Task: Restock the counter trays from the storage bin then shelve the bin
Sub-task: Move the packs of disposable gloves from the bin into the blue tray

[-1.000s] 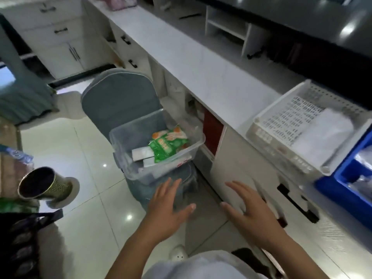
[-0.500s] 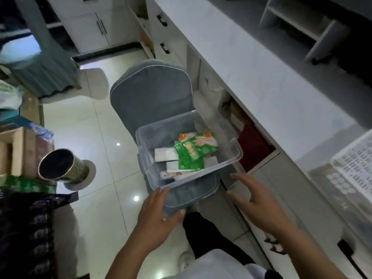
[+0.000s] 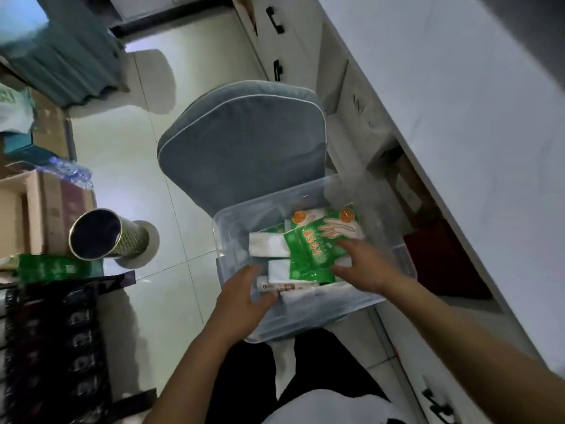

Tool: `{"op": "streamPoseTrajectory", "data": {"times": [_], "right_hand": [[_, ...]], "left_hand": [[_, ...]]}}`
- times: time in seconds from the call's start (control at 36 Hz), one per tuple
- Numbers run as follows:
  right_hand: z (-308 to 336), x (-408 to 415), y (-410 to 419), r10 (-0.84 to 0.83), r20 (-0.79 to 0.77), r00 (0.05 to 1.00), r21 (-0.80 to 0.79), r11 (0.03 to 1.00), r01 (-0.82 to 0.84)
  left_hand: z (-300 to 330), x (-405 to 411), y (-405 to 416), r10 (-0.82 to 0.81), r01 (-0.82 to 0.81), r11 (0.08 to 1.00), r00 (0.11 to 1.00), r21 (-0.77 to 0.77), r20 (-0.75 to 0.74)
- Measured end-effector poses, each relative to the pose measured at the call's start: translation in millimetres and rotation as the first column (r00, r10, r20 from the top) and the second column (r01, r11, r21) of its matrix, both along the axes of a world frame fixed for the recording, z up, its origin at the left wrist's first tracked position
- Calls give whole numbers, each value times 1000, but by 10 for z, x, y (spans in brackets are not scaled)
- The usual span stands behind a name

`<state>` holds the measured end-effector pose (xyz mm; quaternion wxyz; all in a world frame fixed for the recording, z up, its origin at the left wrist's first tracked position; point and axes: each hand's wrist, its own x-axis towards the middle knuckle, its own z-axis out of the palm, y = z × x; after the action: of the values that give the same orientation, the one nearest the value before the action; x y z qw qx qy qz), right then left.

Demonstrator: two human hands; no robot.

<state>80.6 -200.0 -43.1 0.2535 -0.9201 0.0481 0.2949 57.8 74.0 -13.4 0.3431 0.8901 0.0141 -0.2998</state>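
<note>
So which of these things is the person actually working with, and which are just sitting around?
Part of the job:
- clear storage bin
- green packet
- white packets
- left hand
- right hand

Just lying about:
- grey chair
- metal cup
- cardboard box
- plastic bottle

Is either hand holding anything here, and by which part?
Left hand grips the clear bin at its near rim. Right hand rests on the green packet inside; no closed grasp is visible.
</note>
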Motion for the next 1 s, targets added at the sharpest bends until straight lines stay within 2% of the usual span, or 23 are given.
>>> {"op": "streamPoseTrajectory", "data": {"times": [0.08, 0.22, 0.31, 0.42, 0.53, 0.64, 0.75, 0.83, 0.89, 1.0], "right_hand": [[-297, 209, 1, -1, -72, 997, -11, 1000, 0], [-785, 340, 3, -31, -213, 977, -84, 996, 13], [-1004, 346, -17, -77, -301, 951, -182, 983, 22], [-1275, 430, 24, -73, -356, 931, -233, 972, -13], [-1582, 704, 17, -30, -317, 948, -274, 960, -61], [-1839, 1020, -1, -25, -330, 944, -291, 954, -77], [-2088, 1217, 4, 154, -291, 944, -337, 907, -251], [-2198, 1290, -3, 236, -333, 913, -359, 863, -354], [-2245, 1312, 13, 258, -337, 905, -365, 850, -379], [-2311, 1303, 52, 299, -229, 927, -436, 819, -372]], "left_hand": [[-264, 176, -50, 1, -2, 1000, 998, -26, -64], [-826, 446, -55, -10, 7, 1000, 958, -9, -287], [-1253, 595, -26, -51, 59, 998, 905, 6, -422], [-1703, 716, -41, -151, 199, 979, 860, 47, -487], [-1943, 817, -132, -201, 267, 961, 852, 71, -483], [-2057, 791, -202, -226, 254, 967, 860, 0, -457], [-2124, 671, -211, -223, 241, 970, 854, -23, -469], [-2179, 595, -198, -208, 227, 974, 848, -20, -488], [-2213, 556, -185, -194, 211, 977, 845, -22, -498], [-2278, 514, -181, -183, 203, 979, 847, -14, -500]]}}
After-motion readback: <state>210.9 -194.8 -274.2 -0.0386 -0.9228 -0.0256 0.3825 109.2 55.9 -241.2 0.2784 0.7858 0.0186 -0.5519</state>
